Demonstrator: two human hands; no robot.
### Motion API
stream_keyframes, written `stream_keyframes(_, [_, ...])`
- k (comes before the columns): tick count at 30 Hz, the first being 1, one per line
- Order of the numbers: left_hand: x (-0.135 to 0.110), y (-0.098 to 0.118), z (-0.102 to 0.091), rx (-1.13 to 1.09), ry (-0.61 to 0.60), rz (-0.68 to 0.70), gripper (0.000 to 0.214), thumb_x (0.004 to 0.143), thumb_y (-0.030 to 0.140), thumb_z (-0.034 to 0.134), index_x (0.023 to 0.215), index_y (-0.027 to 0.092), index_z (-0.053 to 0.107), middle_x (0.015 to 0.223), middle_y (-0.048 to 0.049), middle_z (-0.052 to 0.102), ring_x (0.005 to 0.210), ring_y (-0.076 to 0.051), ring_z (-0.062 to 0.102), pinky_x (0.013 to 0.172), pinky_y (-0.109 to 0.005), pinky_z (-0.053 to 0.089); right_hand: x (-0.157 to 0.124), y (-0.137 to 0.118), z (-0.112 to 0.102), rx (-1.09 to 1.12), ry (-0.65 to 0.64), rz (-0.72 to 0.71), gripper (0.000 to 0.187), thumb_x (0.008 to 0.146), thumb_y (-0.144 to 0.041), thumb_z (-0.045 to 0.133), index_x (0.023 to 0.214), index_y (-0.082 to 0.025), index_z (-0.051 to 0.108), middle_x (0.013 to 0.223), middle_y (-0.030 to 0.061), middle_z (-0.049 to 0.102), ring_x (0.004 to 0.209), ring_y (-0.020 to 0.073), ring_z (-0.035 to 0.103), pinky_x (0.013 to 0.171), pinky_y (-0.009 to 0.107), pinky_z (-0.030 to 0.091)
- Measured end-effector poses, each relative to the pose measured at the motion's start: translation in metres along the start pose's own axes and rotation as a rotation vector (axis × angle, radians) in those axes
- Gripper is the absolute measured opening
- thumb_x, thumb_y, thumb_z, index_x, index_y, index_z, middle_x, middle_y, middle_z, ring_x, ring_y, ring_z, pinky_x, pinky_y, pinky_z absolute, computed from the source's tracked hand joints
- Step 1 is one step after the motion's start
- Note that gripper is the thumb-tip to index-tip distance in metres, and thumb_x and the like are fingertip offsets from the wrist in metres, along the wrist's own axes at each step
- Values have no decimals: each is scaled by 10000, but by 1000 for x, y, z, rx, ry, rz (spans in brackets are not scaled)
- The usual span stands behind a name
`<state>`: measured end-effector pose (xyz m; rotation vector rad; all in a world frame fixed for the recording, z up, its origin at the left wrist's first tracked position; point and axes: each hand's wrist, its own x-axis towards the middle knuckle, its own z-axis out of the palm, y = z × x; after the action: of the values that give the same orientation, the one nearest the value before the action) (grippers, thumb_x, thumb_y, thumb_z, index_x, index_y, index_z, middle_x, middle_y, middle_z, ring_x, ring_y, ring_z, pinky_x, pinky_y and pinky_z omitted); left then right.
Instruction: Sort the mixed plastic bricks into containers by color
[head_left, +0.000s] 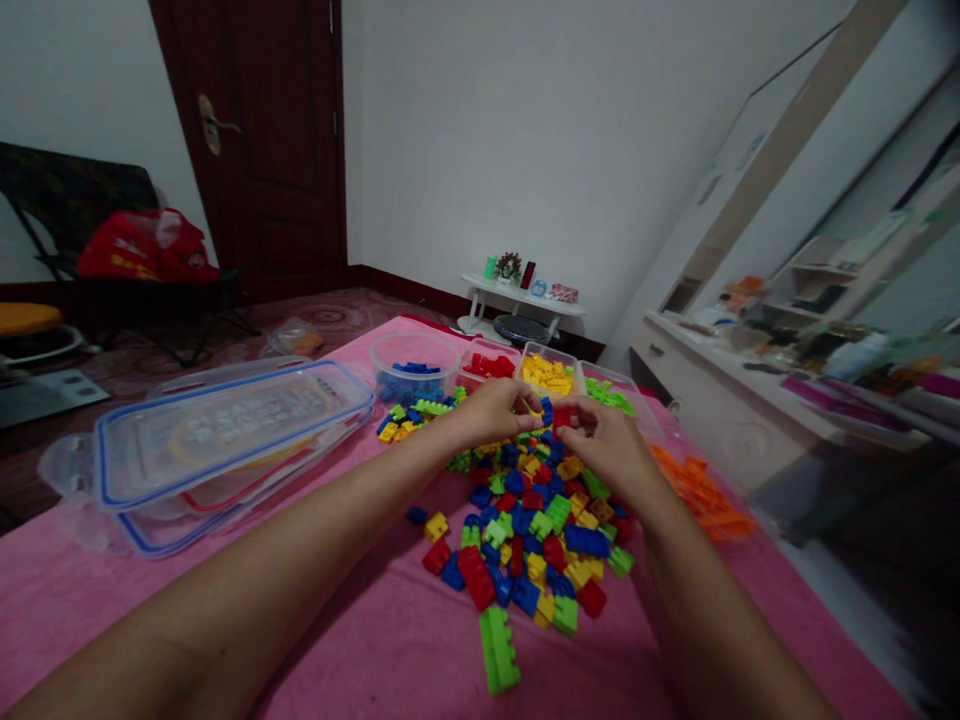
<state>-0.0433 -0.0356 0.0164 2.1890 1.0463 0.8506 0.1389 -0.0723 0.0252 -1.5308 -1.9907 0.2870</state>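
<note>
A heap of red, blue, yellow and green plastic bricks [534, 530] lies on a pink cloth [360, 640]. Both my hands reach over its far side. My left hand [495, 410] is closed, its fingers pinched on a small brick I cannot make out. My right hand [604, 440] is also closed, fingertips pressed on a red brick [561, 416] at the point where the two hands meet. A long green brick [498, 650] lies nearest me.
Behind the heap stand clear tubs: a round one with blue bricks [414, 362], then red [489, 362], yellow [547, 372] and green [609, 392]. Orange bricks [701, 495] lie at the right. Stacked lids [217, 440] rest at the left. A white dresser [720, 400] stands to the right.
</note>
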Motion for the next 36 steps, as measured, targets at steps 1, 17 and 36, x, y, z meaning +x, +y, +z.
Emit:
stream_keyframes(1, [-1, -1, -1, 76, -16, 12, 240, 716, 255, 640, 912, 120, 678, 764, -47, 695, 671, -135, 618, 581, -205, 439, 1, 6, -4, -61, -25, 5, 324, 686, -221, 543, 985, -173, 659, 704, 20, 633, 613, 152, 556, 554, 250, 406])
stream_keyframes(17, [-12, -1, -23, 401, -609, 13, 204, 643, 205, 684, 839, 192, 740, 778, -17, 725, 628, -128, 607, 506, -179, 384, -11, 6, 12, -341, -399, -75, 354, 685, -231, 580, 1026, -194, 666, 921, 57, 681, 803, 186, 606, 680, 254, 415])
stream_keyframes(36, [-8, 1, -25, 107, -431, -182, 473, 671, 262, 668, 1131, 173, 605, 794, -19, 676, 646, -115, 586, 557, -183, 432, -5, 0, -12, -48, -172, -43, 330, 690, -295, 660, 987, -152, 674, 815, 46, 686, 693, 175, 601, 628, 279, 456])
